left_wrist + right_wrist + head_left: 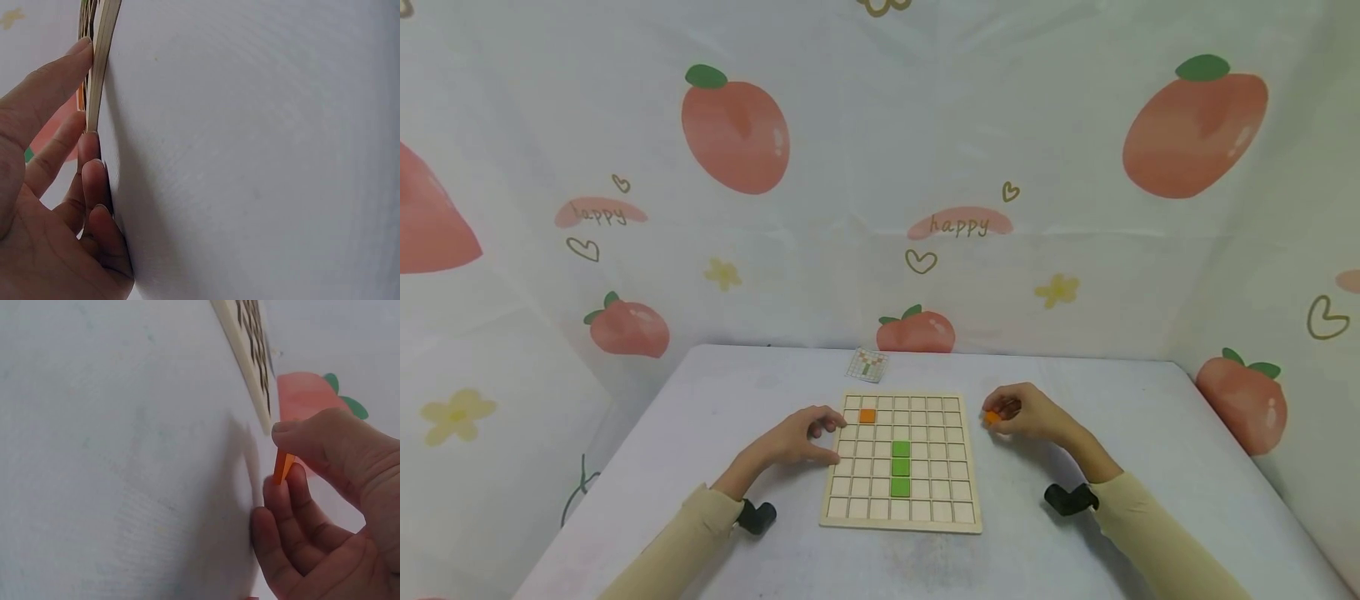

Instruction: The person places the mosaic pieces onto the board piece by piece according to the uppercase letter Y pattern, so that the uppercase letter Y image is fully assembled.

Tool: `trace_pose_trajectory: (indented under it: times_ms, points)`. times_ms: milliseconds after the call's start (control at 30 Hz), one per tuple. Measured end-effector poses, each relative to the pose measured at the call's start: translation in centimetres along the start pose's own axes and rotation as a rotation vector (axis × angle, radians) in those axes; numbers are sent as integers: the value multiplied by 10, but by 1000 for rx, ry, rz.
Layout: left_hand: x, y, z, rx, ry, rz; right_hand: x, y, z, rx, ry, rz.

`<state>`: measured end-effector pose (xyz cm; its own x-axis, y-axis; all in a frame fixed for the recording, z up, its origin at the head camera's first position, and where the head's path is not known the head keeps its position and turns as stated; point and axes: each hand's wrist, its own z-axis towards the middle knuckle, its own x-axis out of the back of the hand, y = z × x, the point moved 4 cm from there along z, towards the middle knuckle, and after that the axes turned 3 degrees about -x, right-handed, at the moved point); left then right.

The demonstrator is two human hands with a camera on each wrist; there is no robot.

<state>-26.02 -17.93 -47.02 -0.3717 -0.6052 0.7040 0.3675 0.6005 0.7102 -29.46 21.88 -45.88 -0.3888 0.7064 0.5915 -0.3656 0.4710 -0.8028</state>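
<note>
A wooden grid board (902, 526) lies flat on the table. One orange square tile (867, 416) sits in its upper left part, and three green tiles (900, 467) form a column near the middle. My left hand (801, 437) is at the board's left side, thumb and fingers spread and touching its edge; the left wrist view shows the thumb (59, 75) against the rim. Just off the board's right side, my right hand (1026, 412) pinches another orange tile (283, 467) between thumb and fingers, slightly above the tabletop.
A small card (867, 365) printed with a coloured grid pattern lies behind the board. The white table (760, 375) ends at a cloth backdrop (842, 125) with printed fruit. Black wrist cameras (756, 517) sit below each hand.
</note>
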Motion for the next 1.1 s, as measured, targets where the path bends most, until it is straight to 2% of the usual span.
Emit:
trace_pose_trajectory:
  times_ms: [267, 467, 600, 733, 1100]
  points:
    - [1, 1, 1, -9, -2, 7, 3, -4, -2, 22, 19, 53]
    - [1, 1, 1, -23, 2, 13, 0, -6, -1, 15, -4, 130]
    - [1, 0, 2, -31, 3, 15, -3, -9, 0, 49, -14, 153]
    - [1, 1, 1, -29, 2, 12, -7, -14, 1, 75, -34, 175]
    - [1, 3, 0, -17, -1, 13, -27, -24, 9, 62, -88, 262]
